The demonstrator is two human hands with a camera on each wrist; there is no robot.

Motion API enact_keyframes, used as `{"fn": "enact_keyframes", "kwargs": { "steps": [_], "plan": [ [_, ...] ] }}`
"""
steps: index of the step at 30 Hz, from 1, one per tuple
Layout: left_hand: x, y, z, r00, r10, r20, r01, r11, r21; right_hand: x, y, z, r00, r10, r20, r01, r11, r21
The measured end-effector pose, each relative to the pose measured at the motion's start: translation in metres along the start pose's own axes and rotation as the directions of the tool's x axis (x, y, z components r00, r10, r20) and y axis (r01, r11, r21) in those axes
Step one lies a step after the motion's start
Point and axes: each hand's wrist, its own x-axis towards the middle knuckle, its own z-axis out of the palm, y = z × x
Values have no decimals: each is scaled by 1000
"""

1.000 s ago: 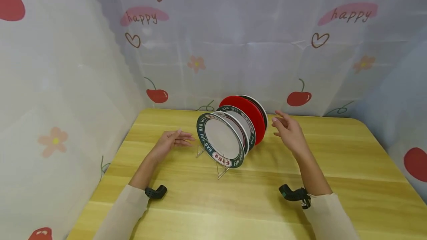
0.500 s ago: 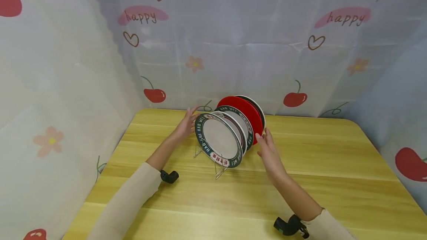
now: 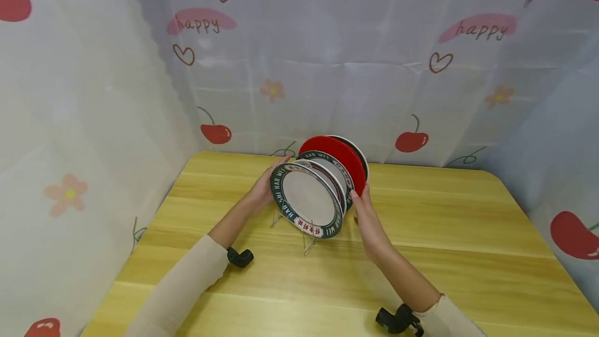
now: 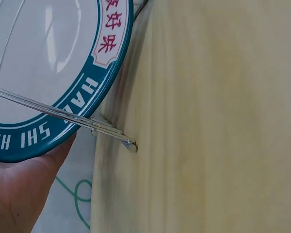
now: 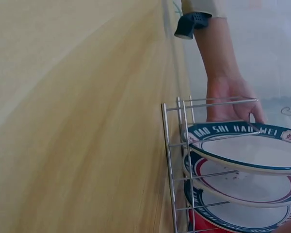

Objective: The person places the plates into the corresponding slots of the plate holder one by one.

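Several round plates stand on edge, leaning in a wire plate rack (image 5: 168,145). The front plate (image 3: 306,199) is white with a dark green lettered rim. Behind it come similar patterned plates, a red plate (image 3: 343,158) and a dark-rimmed one at the back. My left hand (image 3: 262,191) lies along the left side of the plates, its fingers reaching behind the front rim. The left wrist view shows its palm under the lettered rim, fingers hidden. On the right, my right hand (image 3: 371,222) has extended fingers and thumb at the plates' edges.
The pale wooden table (image 3: 421,254) spreads out around the rack, its far edge near the patterned curtain (image 3: 355,92). A second curtain panel (image 3: 93,118) hangs along the left side. Black wrist cameras (image 3: 240,258) sit at both sleeves.
Both hands have come inward from beside the plates to their left and right sides. The rack and plates have turned slightly since half a second ago, the back plates shifting a little left.
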Motion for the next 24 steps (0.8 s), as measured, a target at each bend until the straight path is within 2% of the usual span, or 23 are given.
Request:
{"fn": "enact_keyframes", "kwargs": {
  "steps": [5,10,17,24],
  "plan": [
    [-17,-4,13,1000,14,-15,-15,997,-75,9,3,-8,999,-12,43,10,999,52],
    [-31,-12,29,998,55,-37,-58,993,-105,16,7,-12,998,-14,63,6,991,134],
    [-47,-18,46,991,93,-93,-96,995,-37,26,13,-16,996,-46,72,31,979,201],
    [-55,-20,60,987,124,-104,-127,992,-23,35,16,-21,995,-37,90,10,960,281]
  ]
}}
